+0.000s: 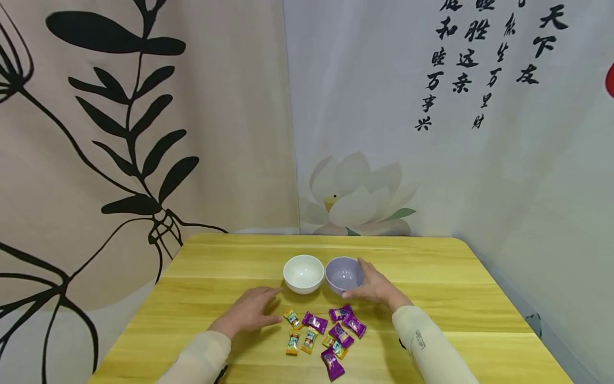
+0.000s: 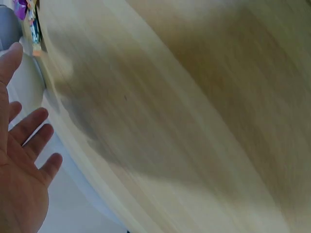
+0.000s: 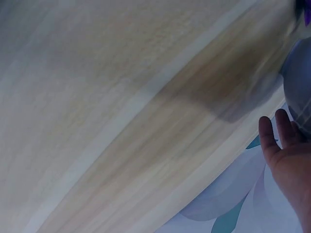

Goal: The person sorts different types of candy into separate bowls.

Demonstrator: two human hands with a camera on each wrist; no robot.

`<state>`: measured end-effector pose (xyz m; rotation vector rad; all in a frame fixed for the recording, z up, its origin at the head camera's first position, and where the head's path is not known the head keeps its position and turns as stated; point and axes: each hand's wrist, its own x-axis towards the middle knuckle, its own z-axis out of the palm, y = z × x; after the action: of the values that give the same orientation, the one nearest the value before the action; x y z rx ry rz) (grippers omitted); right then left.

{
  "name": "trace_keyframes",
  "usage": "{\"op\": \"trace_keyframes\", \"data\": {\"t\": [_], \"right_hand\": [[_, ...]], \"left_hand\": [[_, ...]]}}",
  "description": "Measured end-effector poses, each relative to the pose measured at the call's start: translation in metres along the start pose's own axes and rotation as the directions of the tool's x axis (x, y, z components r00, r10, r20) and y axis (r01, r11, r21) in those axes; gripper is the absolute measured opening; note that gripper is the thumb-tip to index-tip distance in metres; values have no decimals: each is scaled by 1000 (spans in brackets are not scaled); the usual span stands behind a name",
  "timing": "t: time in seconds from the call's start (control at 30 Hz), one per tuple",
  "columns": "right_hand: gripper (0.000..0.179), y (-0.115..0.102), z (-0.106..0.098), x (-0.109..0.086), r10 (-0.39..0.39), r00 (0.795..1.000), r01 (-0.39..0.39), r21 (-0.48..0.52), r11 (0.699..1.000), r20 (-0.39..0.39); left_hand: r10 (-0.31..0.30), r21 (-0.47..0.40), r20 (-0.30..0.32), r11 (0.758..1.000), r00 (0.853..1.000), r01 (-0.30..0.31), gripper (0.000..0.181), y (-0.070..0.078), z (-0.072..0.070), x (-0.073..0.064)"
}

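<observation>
A lavender bowl [image 1: 344, 275] stands on the table, right beside a white bowl [image 1: 304, 274]. My right hand [image 1: 376, 287] holds the lavender bowl from its right side, thumb low at the near wall and fingertips at the far rim. In the right wrist view, fingers [image 3: 282, 131] reach along the bowl's grey-looking outer wall [image 3: 299, 82]. My left hand [image 1: 251, 310] is held empty to the near left of the white bowl, fingers extended and apart from it. Several purple-wrapped candies [image 1: 315, 322] and yellow-wrapped candies [image 1: 292, 343] lie scattered between the hands.
The yellow wood-grain table [image 1: 216, 264] has rounded far corners. Behind it hangs a cloth backdrop [image 1: 355, 106] printed with dark plants, a lotus and writing.
</observation>
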<state>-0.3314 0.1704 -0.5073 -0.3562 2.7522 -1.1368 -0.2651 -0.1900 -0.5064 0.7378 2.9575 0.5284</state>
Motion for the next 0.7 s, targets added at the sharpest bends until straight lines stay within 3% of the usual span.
{"op": "trace_keyframes", "data": {"t": [0.23, 0.43, 0.7], "right_hand": [[130, 0, -2, 3, -19, 1000, 19, 17, 1000, -7], [128, 0, 0, 3, 19, 1000, -18, 31, 999, -21], [127, 2, 5, 4, 45, 999, -42, 84, 996, -28]], "left_hand": [[70, -50, 13, 996, 997, -69, 69, 7, 5, 7], [124, -82, 11, 989, 992, -123, 60, 13, 10, 13], [177, -21, 16, 984, 984, -176, 50, 16, 19, 18]]}}
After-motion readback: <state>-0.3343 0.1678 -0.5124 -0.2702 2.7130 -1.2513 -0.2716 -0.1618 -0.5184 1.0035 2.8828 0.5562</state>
